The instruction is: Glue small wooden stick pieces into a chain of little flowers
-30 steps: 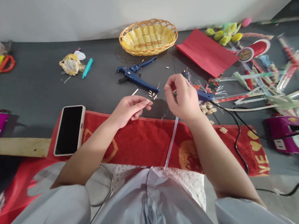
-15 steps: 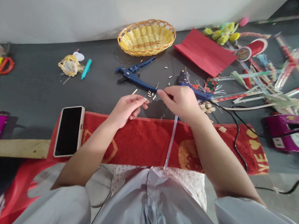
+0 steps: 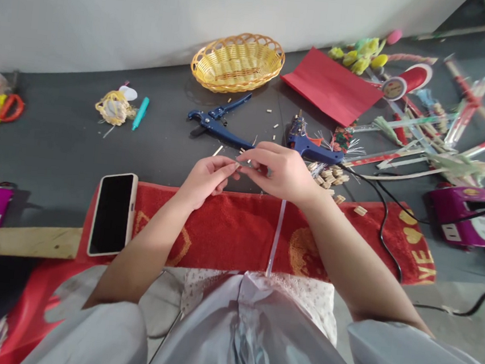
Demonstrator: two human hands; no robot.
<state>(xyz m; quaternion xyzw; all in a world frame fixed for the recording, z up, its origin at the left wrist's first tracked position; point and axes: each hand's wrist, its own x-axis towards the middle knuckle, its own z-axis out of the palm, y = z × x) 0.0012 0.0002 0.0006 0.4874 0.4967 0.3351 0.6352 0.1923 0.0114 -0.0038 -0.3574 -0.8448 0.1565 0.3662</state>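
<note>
My left hand (image 3: 210,180) is closed in a pinch above the near side of the table, a small pale stick piece (image 3: 237,165) between thumb and forefinger. The fingertips of my right hand (image 3: 284,173) meet it there, thumb and fingers pinched together; whatever they hold is too small to make out. Just beyond the fingers lie a blue hand cutter (image 3: 220,127) and a few cut stick bits, partly hidden. A blue glue gun (image 3: 312,147) rests behind my right hand. Several small bundles of pale sticks (image 3: 333,176) are heaped next to its handle.
A red towel (image 3: 229,232) lies along the front edge, with a phone (image 3: 113,214) and a clear strip (image 3: 277,237) on it. Farther back are a yellow wicker basket (image 3: 238,64), red paper (image 3: 332,87) and a ribbon spool (image 3: 406,81). Black cords (image 3: 385,236) cross the right side.
My right hand has come left and down from above the glue gun to meet my left fingertips. The glue gun is more exposed. My left hand has stayed nearly still.
</note>
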